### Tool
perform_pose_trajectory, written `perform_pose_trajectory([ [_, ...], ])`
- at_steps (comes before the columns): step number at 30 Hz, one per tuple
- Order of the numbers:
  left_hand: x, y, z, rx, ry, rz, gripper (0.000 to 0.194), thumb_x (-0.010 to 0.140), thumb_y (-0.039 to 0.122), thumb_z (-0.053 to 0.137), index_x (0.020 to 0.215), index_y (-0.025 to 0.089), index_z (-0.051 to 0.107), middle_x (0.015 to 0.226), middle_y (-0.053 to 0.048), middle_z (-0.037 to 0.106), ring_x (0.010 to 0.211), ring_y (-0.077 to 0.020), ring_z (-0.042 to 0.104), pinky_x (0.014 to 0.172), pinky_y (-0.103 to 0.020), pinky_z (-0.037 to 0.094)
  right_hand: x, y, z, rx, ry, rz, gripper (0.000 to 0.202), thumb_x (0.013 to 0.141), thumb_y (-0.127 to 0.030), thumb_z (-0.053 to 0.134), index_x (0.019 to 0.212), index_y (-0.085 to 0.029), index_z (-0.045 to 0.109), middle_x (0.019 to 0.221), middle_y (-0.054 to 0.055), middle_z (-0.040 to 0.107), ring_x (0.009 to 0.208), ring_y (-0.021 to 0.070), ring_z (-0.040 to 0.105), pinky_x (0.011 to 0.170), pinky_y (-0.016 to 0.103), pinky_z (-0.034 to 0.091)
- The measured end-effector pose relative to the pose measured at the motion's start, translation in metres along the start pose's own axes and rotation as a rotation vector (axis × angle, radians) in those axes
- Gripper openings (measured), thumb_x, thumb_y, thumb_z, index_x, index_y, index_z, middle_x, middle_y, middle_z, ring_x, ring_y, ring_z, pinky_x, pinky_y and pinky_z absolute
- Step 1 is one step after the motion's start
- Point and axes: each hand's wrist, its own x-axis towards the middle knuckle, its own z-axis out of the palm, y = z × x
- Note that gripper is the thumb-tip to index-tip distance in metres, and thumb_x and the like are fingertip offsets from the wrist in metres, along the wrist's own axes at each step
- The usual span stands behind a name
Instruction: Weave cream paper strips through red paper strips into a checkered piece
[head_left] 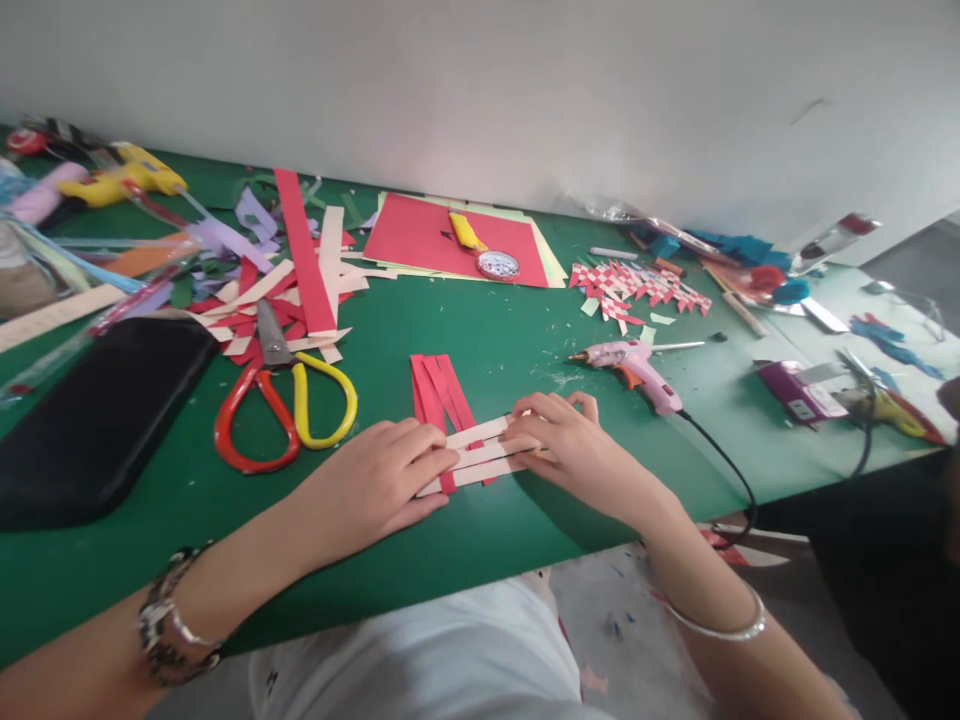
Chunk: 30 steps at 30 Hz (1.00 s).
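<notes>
Red paper strips (450, 392) lie on the green table, their far ends fanned a little apart. Several cream strips (480, 469) cross them near the table's front edge, with parts of the red passing over and under. My left hand (409, 468) presses on the left ends of the cream strips, its fingers together. On the right ends, my right hand (559, 438) has its fingers closed around the cream strips, thumb side hidden. Scissors (274, 385) with one red and one yellow handle rest to the left of the woven strips.
A pink glue gun (634, 370) with a black cord lies at right. Red sheets (420, 240), paper scraps (259, 290), a black case (112, 410), a yellow glue gun (127, 178) and checkered woven pieces (637, 285) surround the work.
</notes>
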Motion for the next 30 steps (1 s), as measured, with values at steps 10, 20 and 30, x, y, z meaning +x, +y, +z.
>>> perform_pose_trajectory([
  [10, 0.003, -0.001, -0.002, -0.125, -0.064, -0.06, 0.028, 0.095, 0.035, 0.039, 0.113, 0.021, 0.055, 0.104, -0.006, 0.063, 0.087, -0.0194, 0.056, 0.075, -0.031, 0.038, 0.012, -0.005, -0.013, 0.041, 0.014, -0.023, 0.015, 0.092, -0.016, 0.044, 0.079, -0.017, 0.052, 0.082, 0.0, 0.06, 0.075, 0.013, 0.055, 0.082, 0.034, 0.026],
  [20, 0.014, 0.007, -0.015, -0.357, 0.11, -0.334, 0.034, 0.09, 0.046, 0.045, 0.114, 0.024, 0.054, 0.11, -0.005, 0.06, 0.102, -0.0238, 0.054, 0.089, -0.037, 0.038, 0.036, -0.019, -0.02, 0.658, 0.048, -0.054, 0.007, 0.087, -0.017, 0.047, 0.092, -0.02, 0.051, 0.065, -0.005, 0.051, 0.059, 0.0087, 0.047, 0.059, 0.02, 0.039],
  [30, 0.033, 0.011, -0.019, -0.919, 0.292, -0.554, 0.031, 0.082, 0.049, 0.052, 0.094, 0.021, 0.056, 0.085, -0.002, 0.06, 0.081, -0.0188, 0.06, 0.069, -0.027, 0.049, 0.047, -0.038, -0.026, 0.784, 0.156, -0.233, 0.018, 0.084, -0.009, 0.045, 0.098, -0.019, 0.052, 0.097, 0.001, 0.063, 0.083, 0.0088, 0.061, 0.076, 0.021, 0.047],
])
